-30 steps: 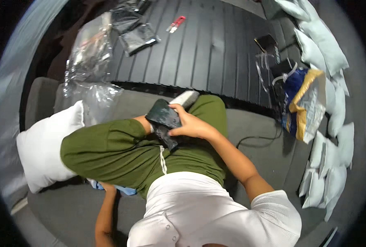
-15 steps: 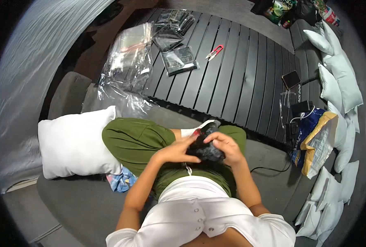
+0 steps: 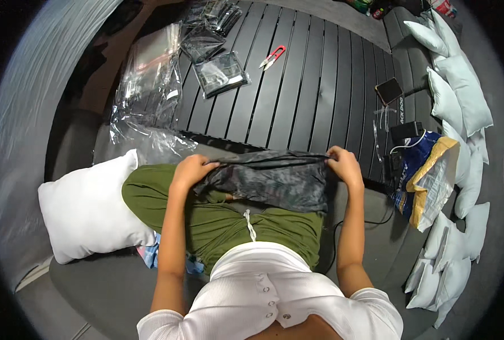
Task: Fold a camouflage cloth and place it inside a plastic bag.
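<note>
A dark grey-and-black mottled cloth [image 3: 274, 182] is stretched wide above my lap. Its upper edge shows two layers, like a fold or a tube opening. My left hand [image 3: 193, 170] pinches the upper left corner between thumb and fingers. At the upper right corner, my right hand [image 3: 345, 165] grips the same edge, fingers closed. The cloth hangs down toward me over my green trousers [image 3: 206, 224] and hides part of my crossed legs.
Ahead stands a black slatted table [image 3: 308, 73] with red-handled thread snips [image 3: 273, 57], a packaged dark item [image 3: 222, 73], clear plastic bags [image 3: 150, 73] and a dark phone-like slab [image 3: 389, 91]. A white pillow [image 3: 93, 209] lies left; a blue-and-gold bag [image 3: 427, 175] and several pale pillows [image 3: 464, 96] are right.
The cloth was bunched between my hands over my lap. Now my hands have moved apart and forward, spreading it out flat. The view has shifted slightly.
</note>
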A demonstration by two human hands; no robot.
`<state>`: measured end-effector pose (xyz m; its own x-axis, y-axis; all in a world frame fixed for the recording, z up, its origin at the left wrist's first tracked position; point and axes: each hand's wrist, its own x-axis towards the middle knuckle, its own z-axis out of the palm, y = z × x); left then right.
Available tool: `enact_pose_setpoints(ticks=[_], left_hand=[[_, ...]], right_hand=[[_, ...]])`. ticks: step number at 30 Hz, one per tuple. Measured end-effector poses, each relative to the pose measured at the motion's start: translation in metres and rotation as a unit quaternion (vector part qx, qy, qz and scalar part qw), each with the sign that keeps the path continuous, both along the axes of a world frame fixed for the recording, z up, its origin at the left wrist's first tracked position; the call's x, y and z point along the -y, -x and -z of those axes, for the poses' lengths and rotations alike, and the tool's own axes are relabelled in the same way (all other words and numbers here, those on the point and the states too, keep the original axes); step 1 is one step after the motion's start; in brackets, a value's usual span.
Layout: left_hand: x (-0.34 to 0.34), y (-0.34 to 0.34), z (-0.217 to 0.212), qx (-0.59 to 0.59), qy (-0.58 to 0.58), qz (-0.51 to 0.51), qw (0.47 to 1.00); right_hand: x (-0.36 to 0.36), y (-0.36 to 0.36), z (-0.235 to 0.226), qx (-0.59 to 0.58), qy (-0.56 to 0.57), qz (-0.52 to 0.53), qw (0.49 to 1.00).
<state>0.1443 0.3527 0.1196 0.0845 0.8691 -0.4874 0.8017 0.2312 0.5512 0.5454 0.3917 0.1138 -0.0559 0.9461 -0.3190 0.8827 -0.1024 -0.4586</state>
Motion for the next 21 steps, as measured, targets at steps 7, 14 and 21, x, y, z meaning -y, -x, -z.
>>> enact_pose_setpoints(ticks=[7, 14, 21], left_hand=[[0.037, 0.012, -0.010, -0.062, -0.082, 0.012, 0.995], [0.045, 0.007, -0.011, -0.105, -0.150, 0.022, 0.983], [0.035, 0.019, -0.044, 0.084, -0.093, -0.205, 0.971]], right_hand=[[0.033, -0.017, 0.025, -0.111, -0.190, 0.179, 0.959], [0.058, -0.008, 0.021, -0.108, -0.084, 0.161, 0.977], [0.049, -0.018, -0.008, -0.464, -0.010, 0.205, 0.862]])
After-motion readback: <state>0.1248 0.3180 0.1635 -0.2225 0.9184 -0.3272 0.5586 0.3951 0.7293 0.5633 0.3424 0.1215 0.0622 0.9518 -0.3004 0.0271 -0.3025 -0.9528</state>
